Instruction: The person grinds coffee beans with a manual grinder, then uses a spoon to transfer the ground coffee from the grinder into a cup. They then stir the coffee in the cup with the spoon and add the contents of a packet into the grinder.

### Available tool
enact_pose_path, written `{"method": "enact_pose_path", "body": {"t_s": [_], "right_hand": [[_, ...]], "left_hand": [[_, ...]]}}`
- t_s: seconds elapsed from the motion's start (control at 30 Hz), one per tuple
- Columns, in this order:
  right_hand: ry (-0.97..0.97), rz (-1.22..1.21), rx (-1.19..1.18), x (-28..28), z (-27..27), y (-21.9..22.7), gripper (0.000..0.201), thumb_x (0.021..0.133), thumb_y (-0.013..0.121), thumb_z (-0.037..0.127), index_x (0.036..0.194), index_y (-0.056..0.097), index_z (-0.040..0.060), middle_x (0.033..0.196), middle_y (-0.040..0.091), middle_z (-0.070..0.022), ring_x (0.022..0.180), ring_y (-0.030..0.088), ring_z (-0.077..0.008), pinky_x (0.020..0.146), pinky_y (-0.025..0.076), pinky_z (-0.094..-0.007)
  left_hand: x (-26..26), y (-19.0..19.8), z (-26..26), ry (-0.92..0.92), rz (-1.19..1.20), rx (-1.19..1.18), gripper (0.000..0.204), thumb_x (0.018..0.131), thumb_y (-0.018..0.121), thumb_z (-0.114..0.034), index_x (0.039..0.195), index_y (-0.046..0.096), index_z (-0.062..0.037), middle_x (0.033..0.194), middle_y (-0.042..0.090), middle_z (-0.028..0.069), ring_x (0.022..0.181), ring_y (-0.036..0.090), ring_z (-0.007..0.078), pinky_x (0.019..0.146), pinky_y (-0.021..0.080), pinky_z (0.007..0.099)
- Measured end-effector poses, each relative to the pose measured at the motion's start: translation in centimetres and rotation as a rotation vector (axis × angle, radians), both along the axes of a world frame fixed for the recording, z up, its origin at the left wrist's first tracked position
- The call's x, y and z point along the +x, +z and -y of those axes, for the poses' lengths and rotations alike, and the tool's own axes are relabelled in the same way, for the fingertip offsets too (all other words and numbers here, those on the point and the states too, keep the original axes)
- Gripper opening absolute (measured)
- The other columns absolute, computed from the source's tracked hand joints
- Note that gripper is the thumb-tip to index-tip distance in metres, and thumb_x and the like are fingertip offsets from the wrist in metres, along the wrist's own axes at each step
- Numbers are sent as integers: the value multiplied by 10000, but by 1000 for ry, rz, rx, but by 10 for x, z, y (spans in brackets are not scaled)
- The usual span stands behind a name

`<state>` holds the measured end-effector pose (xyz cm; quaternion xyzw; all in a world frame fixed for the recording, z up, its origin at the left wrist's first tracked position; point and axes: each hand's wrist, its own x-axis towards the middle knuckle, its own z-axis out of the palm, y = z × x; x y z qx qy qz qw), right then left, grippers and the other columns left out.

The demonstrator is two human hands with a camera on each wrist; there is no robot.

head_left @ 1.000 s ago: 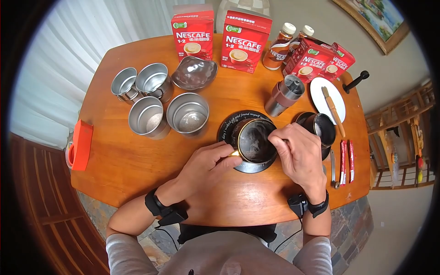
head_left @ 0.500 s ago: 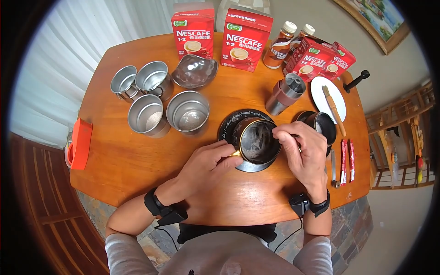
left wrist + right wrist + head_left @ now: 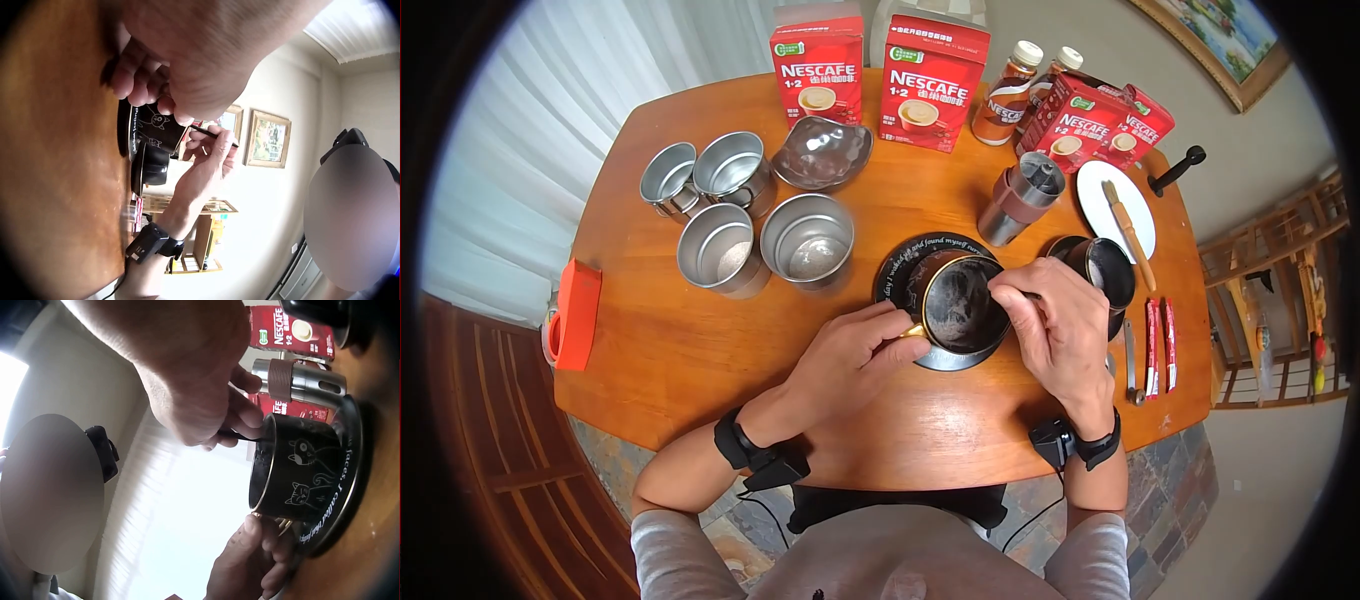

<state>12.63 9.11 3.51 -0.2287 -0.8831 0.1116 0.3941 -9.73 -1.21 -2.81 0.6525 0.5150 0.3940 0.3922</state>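
Observation:
A black cup (image 3: 962, 308) with a gold rim and white line-drawn cats stands on a lettered black saucer (image 3: 896, 270). My left hand (image 3: 850, 355) grips its gold handle (image 3: 915, 331) from the left. Over the cup's right rim, my right hand (image 3: 1058, 325) pinches a slim black stirrer (image 3: 206, 132). The stirrer's lower end dips inside the cup and is hidden there. Something dark with a mottled surface shows in the cup.
A second black cup (image 3: 1110, 272) sits right of my right hand, with two red sachets (image 3: 1152, 350) nearby. Behind are a steel grinder (image 3: 1020, 200) and a white plate (image 3: 1138, 225) with a brush. Several steel cups (image 3: 808, 245) stand left; red coffee boxes (image 3: 935, 85) line the back.
My right hand has shifted a little away from me along the rim, its fingers turning with the stirrer. The left hand keeps its grip on the handle; the cup stays put.

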Motion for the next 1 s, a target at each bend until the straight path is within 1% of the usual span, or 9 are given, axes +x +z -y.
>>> {"method": "enact_pose_path", "body": {"t_s": [0.2,0.3,0.4,0.53,0.63,0.67,0.73,0.93,1.0], "right_hand": [[20,117,-67,1,8,6,122,870,814,57,878,701,10,768,675,-117,665,653,-303,598,526,-385],[-7,22,8,1,4,5,116,880,806,67,881,704,12,774,680,-123,668,659,-307,597,527,-385],[-20,84,-6,1,5,5,113,896,797,73,885,707,6,760,680,-130,645,656,-312,586,524,-383],[30,59,-147,0,9,3,117,910,790,65,873,706,-9,709,659,-129,584,635,-304,552,510,-372],[-79,-17,-195,2,10,1,120,907,794,71,853,711,3,684,642,-120,554,619,-279,534,496,-361],[-93,-71,-74,0,6,-3,128,907,798,77,835,713,15,651,614,-109,523,597,-257,514,479,-352],[-111,14,-70,0,6,-2,129,910,797,81,838,712,17,637,604,-104,520,596,-261,510,472,-354],[-44,41,-191,-1,11,-1,134,919,803,108,863,719,20,643,619,-116,524,607,-283,511,475,-362],[-77,-8,-121,0,9,-1,131,921,799,102,866,718,15,663,632,-128,542,620,-292,521,486,-366]], "left_hand": [[1,4,1,7,-17,33,187,1026,690,-152,986,631,21,844,528,100,730,503,224,661,425,351],[1,2,0,3,-30,48,194,1023,695,-154,976,627,21,840,524,103,724,500,228,656,422,352],[1,3,0,4,-32,60,199,1021,697,-155,968,621,21,835,518,103,722,496,229,653,419,354],[2,0,0,9,-7,62,205,1018,698,-153,957,611,22,828,508,103,718,488,234,652,416,358],[2,2,0,4,-41,72,200,1015,701,-148,958,610,22,827,501,101,716,480,232,651,412,358],[2,3,0,7,-53,71,205,1002,715,-161,956,616,13,841,525,118,728,510,281,653,430,386],[2,5,0,16,-79,67,216,976,744,-186,952,629,-5,868,571,152,752,570,378,657,464,442],[2,4,1,21,-68,54,211,978,744,-183,954,629,-8,857,568,152,750,567,372,656,463,439],[0,-1,0,0,-54,64,169,1006,711,-152,996,644,3,849,542,115,733,527,273,655,434,382]]}}
